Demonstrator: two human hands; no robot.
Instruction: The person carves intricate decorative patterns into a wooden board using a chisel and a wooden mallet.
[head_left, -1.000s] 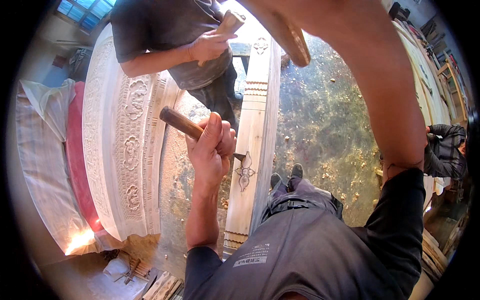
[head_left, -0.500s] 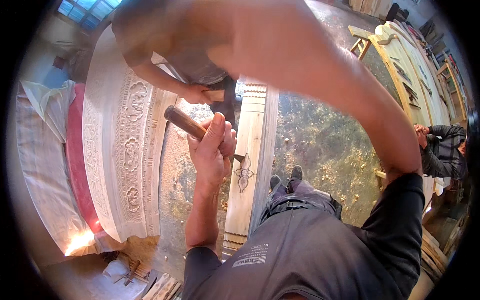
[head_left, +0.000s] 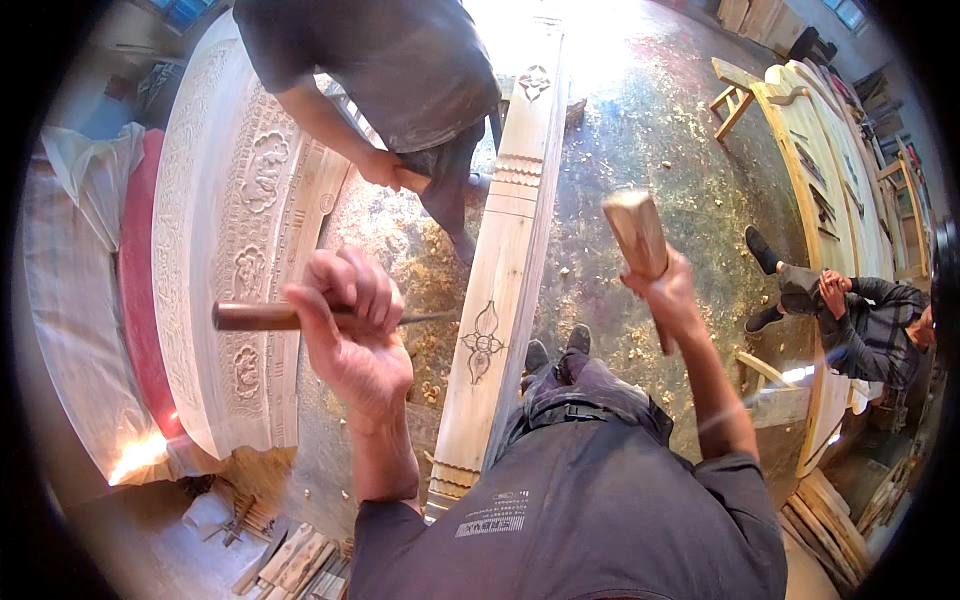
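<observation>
My left hand [head_left: 355, 345] grips a chisel by its round wooden handle [head_left: 250, 315], held nearly level; the thin blade points right, toward the long pale beam [head_left: 515, 215]. I cannot tell if it touches. On the beam, right of the blade, is a dark-outlined four-petal motif [head_left: 483, 343], with wavy carved bands farther along and near me. My right hand [head_left: 668, 288] is wrapped round a wooden mallet [head_left: 632, 225], held upright in the air to the right of the beam.
Another person [head_left: 385, 75] bends left of the beam, holding a wood piece. A large carved panel [head_left: 205, 250] stands at left beside covered boards [head_left: 70, 260]. At right, someone [head_left: 870, 325] sits by a plank bench [head_left: 800, 120]. Shavings lie on the floor [head_left: 620, 150].
My right arm has come down from across the top of the view with the mallet. My left hand has shifted left, turning the chisel flatter. The other person stoops lower.
</observation>
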